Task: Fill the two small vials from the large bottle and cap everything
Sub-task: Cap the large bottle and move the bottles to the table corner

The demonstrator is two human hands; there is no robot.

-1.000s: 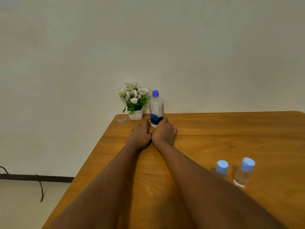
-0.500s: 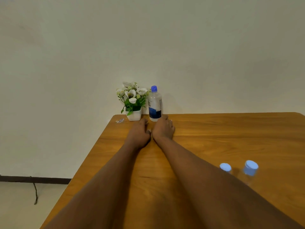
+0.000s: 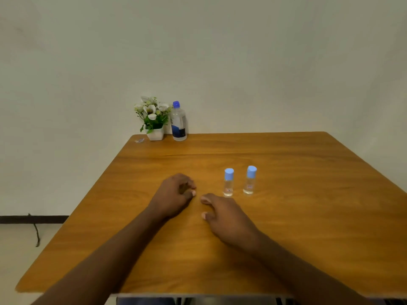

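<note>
tall clear plastic bottle (image 3: 178,124), dark-blue-capped, small clear vial (image 3: 228,182) beside twin vial (image 3: 250,180), both pale-blue-capped, our left hand (image 3: 174,195) and right hand (image 3: 224,213) empty, fingers loosely curled

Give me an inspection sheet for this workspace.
Surface: wooden table.
Job's things: large bottle capped, upright at far edge; left vial and right vial capped, upright, side by side.
Clutter: flower pot beside the bottle; small scrap near it.
Grippers: left hand and right hand at the table, fingers loosely curled, holding nothing.
Cables: dark cord on the floor, left.
Surroundings: plain wall; dark baseboard.
</note>
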